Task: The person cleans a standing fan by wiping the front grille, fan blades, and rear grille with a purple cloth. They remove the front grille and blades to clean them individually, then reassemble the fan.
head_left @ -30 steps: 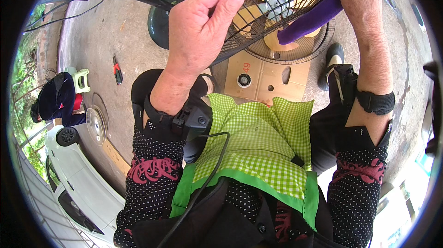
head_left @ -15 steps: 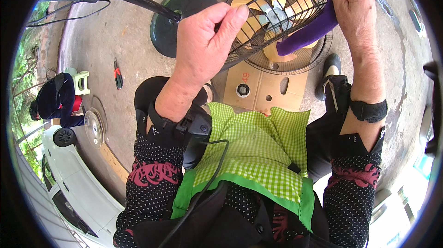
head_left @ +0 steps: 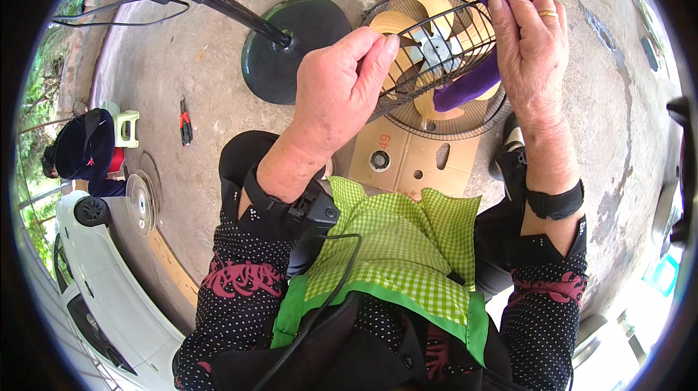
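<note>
My left hand (head_left: 338, 93) is closed on the left end of a black wire fan grille (head_left: 438, 21), thumb along its rim. The grille is tilted and held up over a fan. My right hand (head_left: 534, 53) pinches a purple cloth (head_left: 471, 90) against the grille's right side; one end of the cloth pokes up above the fingertips and the rest hangs below, partly hidden by the hand. Beneath lies the fan's yellowish blade wheel (head_left: 434, 105) inside a round rear grille (head_left: 414, 129), resting on flattened cardboard (head_left: 443, 178).
A round dark fan base (head_left: 313, 34) with a black pole stands left of the fan. Red-handled pliers (head_left: 185, 123) lie on the concrete. Further left are a small pale stool (head_left: 126, 129), a person (head_left: 87, 147), another fan grille (head_left: 142, 202) and a white car (head_left: 120, 267).
My right hand has moved down and left, and the purple cloth's upper end now shows above its fingers. My left hand keeps its grip on the grille. The whole view has shifted slightly.
</note>
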### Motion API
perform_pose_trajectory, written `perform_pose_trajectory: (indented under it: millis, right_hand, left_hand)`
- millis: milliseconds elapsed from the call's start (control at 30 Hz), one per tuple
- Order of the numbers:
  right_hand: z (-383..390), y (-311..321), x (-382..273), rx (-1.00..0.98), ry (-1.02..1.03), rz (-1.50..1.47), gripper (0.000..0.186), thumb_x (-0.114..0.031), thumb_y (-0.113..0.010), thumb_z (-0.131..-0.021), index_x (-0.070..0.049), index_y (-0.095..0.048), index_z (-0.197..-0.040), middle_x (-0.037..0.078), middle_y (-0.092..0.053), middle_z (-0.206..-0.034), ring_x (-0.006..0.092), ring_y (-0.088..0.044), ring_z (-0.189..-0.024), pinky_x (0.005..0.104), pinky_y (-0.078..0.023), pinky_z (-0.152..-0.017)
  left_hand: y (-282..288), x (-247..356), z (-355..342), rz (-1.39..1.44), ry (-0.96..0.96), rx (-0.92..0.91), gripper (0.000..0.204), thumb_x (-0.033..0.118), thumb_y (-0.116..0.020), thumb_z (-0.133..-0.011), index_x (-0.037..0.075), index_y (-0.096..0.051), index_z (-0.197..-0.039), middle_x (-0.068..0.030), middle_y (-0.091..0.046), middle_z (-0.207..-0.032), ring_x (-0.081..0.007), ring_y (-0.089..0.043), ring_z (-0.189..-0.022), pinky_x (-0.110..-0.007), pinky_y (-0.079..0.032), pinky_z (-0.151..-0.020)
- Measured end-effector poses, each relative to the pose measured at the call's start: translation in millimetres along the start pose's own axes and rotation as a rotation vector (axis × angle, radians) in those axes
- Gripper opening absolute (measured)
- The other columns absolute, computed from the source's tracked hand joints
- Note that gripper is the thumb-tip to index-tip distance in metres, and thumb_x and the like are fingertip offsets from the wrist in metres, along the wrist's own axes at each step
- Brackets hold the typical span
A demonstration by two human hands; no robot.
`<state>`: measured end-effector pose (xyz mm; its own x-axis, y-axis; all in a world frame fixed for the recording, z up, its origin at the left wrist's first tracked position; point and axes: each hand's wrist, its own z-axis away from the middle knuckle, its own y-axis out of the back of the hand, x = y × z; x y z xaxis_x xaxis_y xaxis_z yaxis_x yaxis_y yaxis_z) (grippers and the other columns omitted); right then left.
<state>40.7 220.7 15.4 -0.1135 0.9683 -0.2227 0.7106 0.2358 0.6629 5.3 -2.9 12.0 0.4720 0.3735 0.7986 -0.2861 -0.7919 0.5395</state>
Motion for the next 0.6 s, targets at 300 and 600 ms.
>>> perform_pose_trajectory:
  millis: [300,600]
  right_hand:
    - [17,-4,-54,0.024,0.273,-0.040,0.050,-0.016,-0.076,-0.076,-0.022,-0.067,-0.125,0.000,-0.061,-0.114,0.0215,-0.058,-0.094,0.0324,-0.056,-0.078]
    - [1,-3,-27,0.097,0.126,-0.055,0.034,-0.010,-0.070,-0.082,-0.005,-0.067,-0.116,0.013,-0.063,-0.098,0.0327,-0.059,-0.085,0.0398,-0.051,-0.070]
  left_hand:
    - [-11,-9,-6,0.016,-0.144,0.124,0.022,0.023,-0.062,-0.097,0.003,-0.065,-0.089,-0.0149,-0.059,-0.064,-0.0281,-0.059,-0.052,-0.033,-0.045,-0.050]
    - [-14,0,-3,0.007,-0.067,0.045,0.031,0.022,-0.061,-0.100,-0.002,-0.059,-0.080,0.0020,-0.043,-0.063,-0.0055,-0.036,-0.062,-0.023,-0.035,-0.053]
